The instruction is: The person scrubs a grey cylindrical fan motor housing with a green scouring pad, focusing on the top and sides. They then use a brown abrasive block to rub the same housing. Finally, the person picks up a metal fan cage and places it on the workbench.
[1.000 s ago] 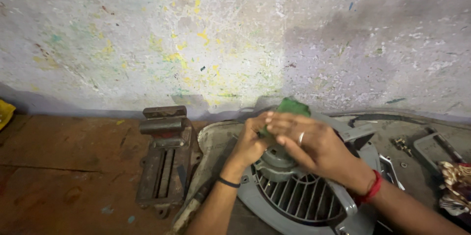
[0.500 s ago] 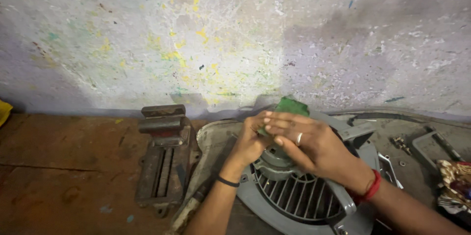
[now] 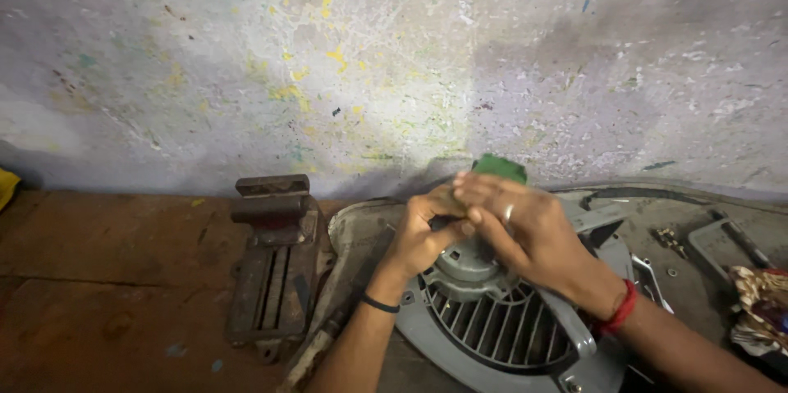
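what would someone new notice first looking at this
Two bare hands meet at the centre: the left hand and the right hand close together around a small green piece. Right under them lies a grey round fan housing with grille slats. To the left a rusty bench vise sits on the wooden bench, below a paint-flecked wall.

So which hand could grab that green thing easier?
Probably the right hand: its fingers lie right against the green piece, while the left hand sits lower, by the grey fan motor.
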